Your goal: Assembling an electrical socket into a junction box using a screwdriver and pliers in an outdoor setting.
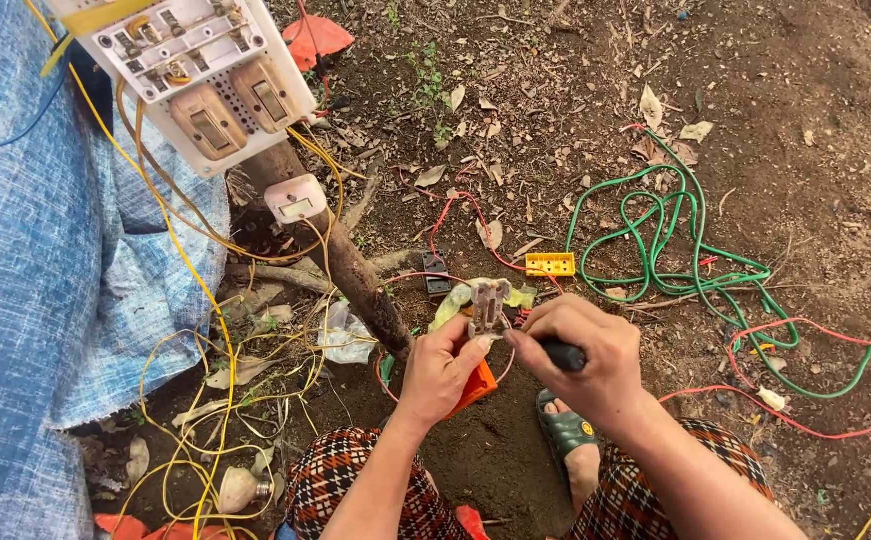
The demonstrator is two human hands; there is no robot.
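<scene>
My left hand point(442, 368) grips a small beige plug-like electrical part point(487, 305) and holds it upright over the dirt. My right hand point(587, 362) is closed around the dark handle of a screwdriver point(561, 354), whose tip points left at the base of that part. Both hands meet just above my knees, which are covered in checked cloth. An orange piece point(477, 386) shows under my left hand.
A white switch board point(200, 70) with yellow wires point(187, 270) leans on a wooden post point(350, 265). Blue tarp point(25, 250) fills the left. Green wire point(675, 250), red wire point(805, 425), a yellow terminal block point(550, 264) and a bulb point(240, 488) lie on the dirt. My sandalled foot point(565, 435) is below.
</scene>
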